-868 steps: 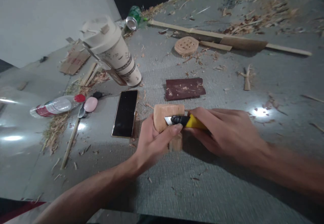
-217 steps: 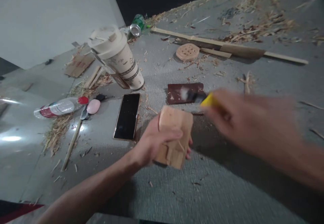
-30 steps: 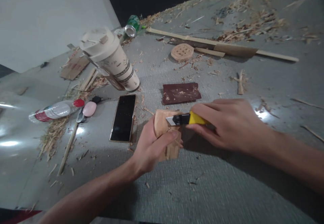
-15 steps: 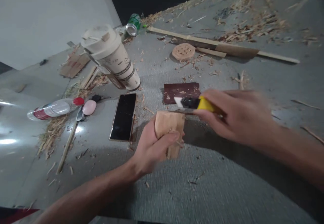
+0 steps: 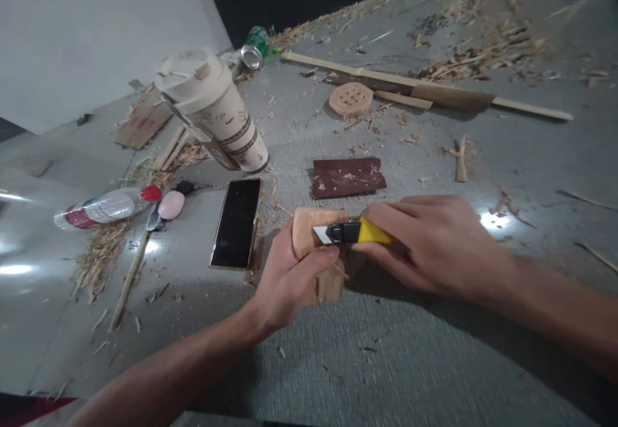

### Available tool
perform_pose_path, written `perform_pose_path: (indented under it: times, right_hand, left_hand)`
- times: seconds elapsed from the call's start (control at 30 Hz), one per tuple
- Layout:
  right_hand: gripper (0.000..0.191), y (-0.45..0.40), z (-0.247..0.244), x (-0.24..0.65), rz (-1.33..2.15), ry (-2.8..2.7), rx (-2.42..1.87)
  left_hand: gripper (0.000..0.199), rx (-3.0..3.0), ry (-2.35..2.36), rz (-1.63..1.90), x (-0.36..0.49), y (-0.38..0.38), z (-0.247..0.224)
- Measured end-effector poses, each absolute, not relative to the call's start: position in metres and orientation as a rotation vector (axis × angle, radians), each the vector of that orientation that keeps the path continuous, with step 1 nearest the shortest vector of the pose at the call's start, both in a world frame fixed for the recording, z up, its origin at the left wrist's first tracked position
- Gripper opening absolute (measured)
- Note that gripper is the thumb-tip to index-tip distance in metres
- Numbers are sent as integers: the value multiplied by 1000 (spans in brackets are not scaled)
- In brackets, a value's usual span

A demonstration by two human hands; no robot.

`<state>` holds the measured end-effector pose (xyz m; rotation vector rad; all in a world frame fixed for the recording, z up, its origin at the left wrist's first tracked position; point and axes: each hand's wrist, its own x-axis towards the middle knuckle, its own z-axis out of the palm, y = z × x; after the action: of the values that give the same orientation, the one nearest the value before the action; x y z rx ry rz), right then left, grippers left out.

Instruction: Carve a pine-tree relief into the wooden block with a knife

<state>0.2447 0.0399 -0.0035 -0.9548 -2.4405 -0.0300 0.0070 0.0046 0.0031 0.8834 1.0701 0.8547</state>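
Left hand (image 5: 284,279) clamps block (image 5: 307,222); right hand (image 5: 434,243) grips knife (image 5: 346,232), blade at wood. Likely paring; next stroke needs thumb (image 5: 318,262) clear.

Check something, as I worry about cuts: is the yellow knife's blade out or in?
Out. The blade shows beyond the black front of the yellow knife, over the wooden block in the left hand.

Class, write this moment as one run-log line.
left hand: grips wood block | right hand: holds yellow knife | blade: over block | phone: lying left of block
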Motion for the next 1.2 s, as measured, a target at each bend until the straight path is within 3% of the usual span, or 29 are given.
perform_pose_path:
  times: [0.37, 0.7, 0.97, 1.2]
  right_hand:
    - [51, 40, -5, 246, -100, -2443, -973]
    - [51, 36, 2, 244, -366, -2402, -1043]
    - [44, 35, 6, 244, -376, -2370, -975]
    - [47, 35, 8, 243, -413, -2347, -999]
  left_hand:
    - [44, 856, 1096, 849, 9, 3, 6]
    - [57, 883, 1086, 898, 7, 0, 5]
    - [42, 1146, 1182, 985, 3, -1, 7]
    - [50, 952, 1056, 838, 2, 3, 11]
